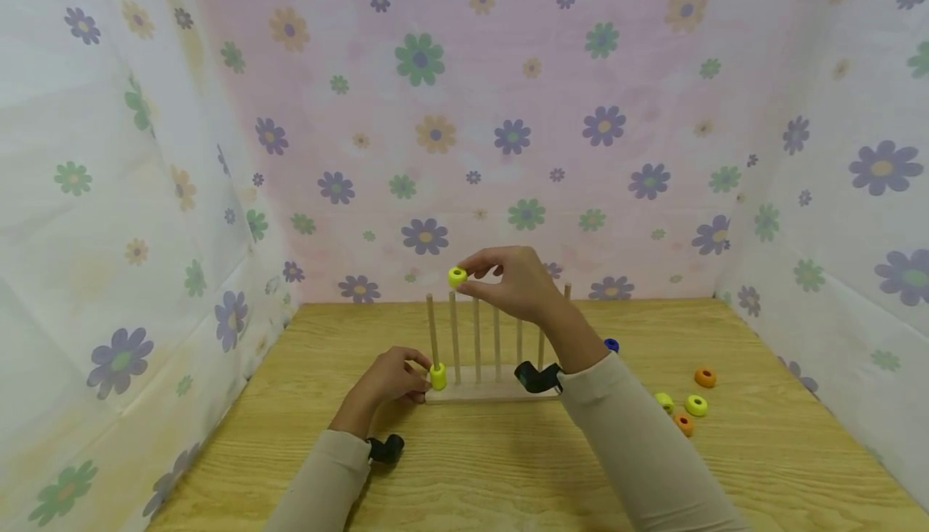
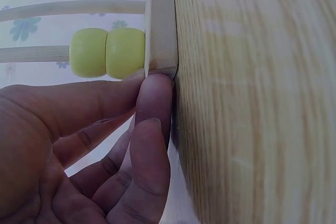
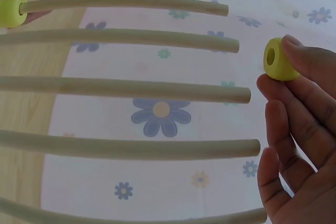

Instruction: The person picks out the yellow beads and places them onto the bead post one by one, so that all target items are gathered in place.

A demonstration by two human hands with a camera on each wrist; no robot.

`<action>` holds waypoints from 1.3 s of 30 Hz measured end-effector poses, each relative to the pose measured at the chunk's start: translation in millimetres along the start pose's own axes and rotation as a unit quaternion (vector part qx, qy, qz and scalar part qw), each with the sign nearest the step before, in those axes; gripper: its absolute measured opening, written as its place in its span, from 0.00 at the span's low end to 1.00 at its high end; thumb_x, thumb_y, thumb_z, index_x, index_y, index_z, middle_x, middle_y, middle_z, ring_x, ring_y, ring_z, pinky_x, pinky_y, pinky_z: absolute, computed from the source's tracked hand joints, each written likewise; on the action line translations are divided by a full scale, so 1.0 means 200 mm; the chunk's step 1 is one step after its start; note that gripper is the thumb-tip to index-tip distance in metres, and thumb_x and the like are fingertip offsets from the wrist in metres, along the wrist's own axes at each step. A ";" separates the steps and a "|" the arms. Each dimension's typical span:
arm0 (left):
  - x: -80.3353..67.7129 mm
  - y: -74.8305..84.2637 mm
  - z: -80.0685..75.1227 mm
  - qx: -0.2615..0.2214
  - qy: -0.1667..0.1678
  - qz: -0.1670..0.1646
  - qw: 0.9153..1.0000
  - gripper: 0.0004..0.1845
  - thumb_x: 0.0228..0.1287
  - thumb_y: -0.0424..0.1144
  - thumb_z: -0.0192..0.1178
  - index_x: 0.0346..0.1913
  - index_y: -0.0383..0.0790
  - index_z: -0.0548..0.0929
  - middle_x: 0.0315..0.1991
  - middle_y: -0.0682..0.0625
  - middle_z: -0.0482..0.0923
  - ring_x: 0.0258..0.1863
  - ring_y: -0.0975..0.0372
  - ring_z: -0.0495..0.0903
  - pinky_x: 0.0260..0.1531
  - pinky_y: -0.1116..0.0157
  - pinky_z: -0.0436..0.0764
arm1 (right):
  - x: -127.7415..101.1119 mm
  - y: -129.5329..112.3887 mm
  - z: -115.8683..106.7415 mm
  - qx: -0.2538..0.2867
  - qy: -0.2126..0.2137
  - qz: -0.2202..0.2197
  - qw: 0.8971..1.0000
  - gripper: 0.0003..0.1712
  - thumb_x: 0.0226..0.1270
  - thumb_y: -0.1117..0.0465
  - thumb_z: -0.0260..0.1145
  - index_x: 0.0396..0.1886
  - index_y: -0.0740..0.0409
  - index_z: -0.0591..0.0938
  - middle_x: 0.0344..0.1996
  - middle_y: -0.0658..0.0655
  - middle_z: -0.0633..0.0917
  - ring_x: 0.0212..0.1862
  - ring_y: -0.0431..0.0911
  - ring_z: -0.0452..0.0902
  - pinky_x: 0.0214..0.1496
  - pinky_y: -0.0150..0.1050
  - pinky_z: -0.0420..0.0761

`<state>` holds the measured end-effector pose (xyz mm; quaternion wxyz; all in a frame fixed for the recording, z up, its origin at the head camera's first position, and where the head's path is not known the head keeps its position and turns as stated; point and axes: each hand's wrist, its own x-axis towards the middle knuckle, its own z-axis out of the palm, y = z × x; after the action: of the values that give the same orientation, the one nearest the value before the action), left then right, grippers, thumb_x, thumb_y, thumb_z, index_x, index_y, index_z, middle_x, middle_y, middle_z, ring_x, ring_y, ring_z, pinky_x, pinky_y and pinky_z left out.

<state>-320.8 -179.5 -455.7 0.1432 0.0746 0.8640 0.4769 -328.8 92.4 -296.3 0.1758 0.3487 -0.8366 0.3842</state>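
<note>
The bright-yellow, ring-shaped bead (image 1: 457,277) appeared likely to handle as a light, stiff part, probably of painted wood or hard plastic; it did not look fragile, though its smooth, curved wall may have been slightly slippery under dry fingertips. The suitable grip was judged to be on opposite sides of the outer wall, leaving both mouths of the hole unobstructed. The right hand (image 1: 511,282) held it in this manner, pinching it between thumb and fingertip (the right wrist view showed the other visible fingers apart from it). In appearance, the bead was squat, evenly coloured and round-edged, with a round central hole that faced the rod ends. It was located above the row of upright pale wooden rods (image 1: 476,338), near the tip of the second rod from the left (image 1: 455,338) and apart from it. The left hand (image 1: 388,375) gripped the left end of the flat pale wooden base (image 1: 472,393) with curled fingers, beside the leftmost rod (image 1: 433,330), on which two matching yellow beads (image 2: 107,53) were stacked. Loose orange beads (image 1: 706,377) lay on the wood-grain tabletop (image 1: 450,475), right of the base.
</note>
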 end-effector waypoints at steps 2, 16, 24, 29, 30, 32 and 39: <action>0.00 0.00 0.00 0.001 0.000 0.001 1.000 0.16 0.64 0.30 0.71 0.54 0.38 0.84 0.35 0.43 0.86 0.26 0.57 0.89 0.31 0.59 0.90 | 0.00 0.00 0.01 -0.001 -0.001 -0.004 1.000 0.13 0.65 0.48 0.77 0.48 0.41 0.91 0.43 0.41 0.91 0.43 0.38 0.83 0.50 0.46 0.84; -0.02 0.02 -0.01 -0.003 0.004 -0.004 1.000 0.16 0.65 0.30 0.71 0.54 0.37 0.84 0.34 0.43 0.86 0.26 0.57 0.89 0.30 0.60 0.90 | 0.05 -0.02 0.09 -0.007 -0.016 -0.008 1.000 0.11 0.66 0.50 0.77 0.46 0.43 0.92 0.41 0.42 0.91 0.41 0.36 0.82 0.49 0.41 0.84; -0.01 0.02 -0.01 -0.003 0.005 0.000 1.000 0.16 0.64 0.30 0.72 0.54 0.37 0.85 0.34 0.43 0.87 0.26 0.57 0.89 0.30 0.59 0.90 | 0.05 -0.04 0.12 -0.009 -0.016 -0.006 1.000 0.12 0.65 0.51 0.77 0.46 0.45 0.92 0.40 0.43 0.91 0.40 0.36 0.82 0.48 0.40 0.83; -0.01 0.02 0.00 -0.002 0.004 -0.003 1.000 0.16 0.64 0.31 0.72 0.54 0.37 0.84 0.34 0.43 0.86 0.26 0.57 0.89 0.30 0.60 0.90 | 0.06 -0.05 0.13 -0.011 -0.015 -0.004 1.000 0.12 0.66 0.50 0.77 0.47 0.45 0.92 0.40 0.43 0.91 0.40 0.36 0.82 0.47 0.41 0.83; -0.01 0.02 0.00 -0.002 0.003 -0.003 1.000 0.16 0.64 0.31 0.71 0.54 0.37 0.84 0.34 0.43 0.86 0.26 0.57 0.89 0.30 0.60 0.90 | 0.06 -0.05 0.13 -0.011 -0.015 -0.003 1.000 0.11 0.66 0.50 0.76 0.46 0.45 0.92 0.40 0.42 0.91 0.40 0.36 0.82 0.47 0.41 0.83; -0.01 0.02 0.00 -0.001 0.002 -0.004 1.000 0.16 0.64 0.31 0.71 0.54 0.37 0.84 0.34 0.43 0.86 0.26 0.57 0.89 0.30 0.60 0.90 | 0.05 -0.05 0.13 -0.009 -0.014 -0.002 1.000 0.11 0.66 0.50 0.76 0.46 0.45 0.92 0.40 0.43 0.91 0.40 0.37 0.82 0.47 0.41 0.83; -0.01 0.01 0.00 0.000 0.002 -0.004 1.000 0.16 0.64 0.31 0.71 0.54 0.38 0.85 0.34 0.43 0.86 0.26 0.57 0.89 0.30 0.60 0.90 | 0.06 -0.07 0.13 -0.005 -0.013 -0.009 1.000 0.10 0.66 0.51 0.77 0.45 0.46 0.92 0.41 0.43 0.92 0.40 0.37 0.82 0.47 0.41 0.83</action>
<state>-319.0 -178.1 -453.0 0.1433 0.0708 0.8648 0.4761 -327.8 59.7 -299.1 0.1700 0.3601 -0.8378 0.3735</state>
